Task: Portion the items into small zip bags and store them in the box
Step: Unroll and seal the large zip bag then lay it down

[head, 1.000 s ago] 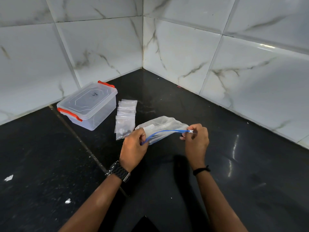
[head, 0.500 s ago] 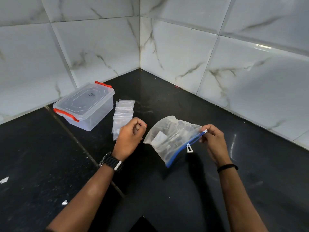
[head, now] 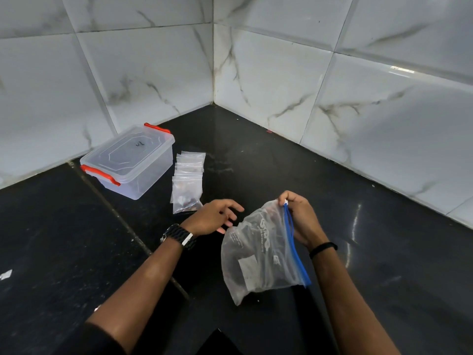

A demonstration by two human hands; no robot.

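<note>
The clear zip bag at centre-right shows faint, unreadable print; its blue zipper runs from upper left down to lower right. The right hand pinches the zipper's top end. The left hand hovers with fingers spread, empty. The lidded box, at upper left, bears an illegible scribble.

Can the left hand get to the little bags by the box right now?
Probably yes. The left hand is open and holds nothing, and the small zip bags lie just beyond its fingers on the counter, with nothing between.

Big zip bag held; small bags beside shut box.
</note>
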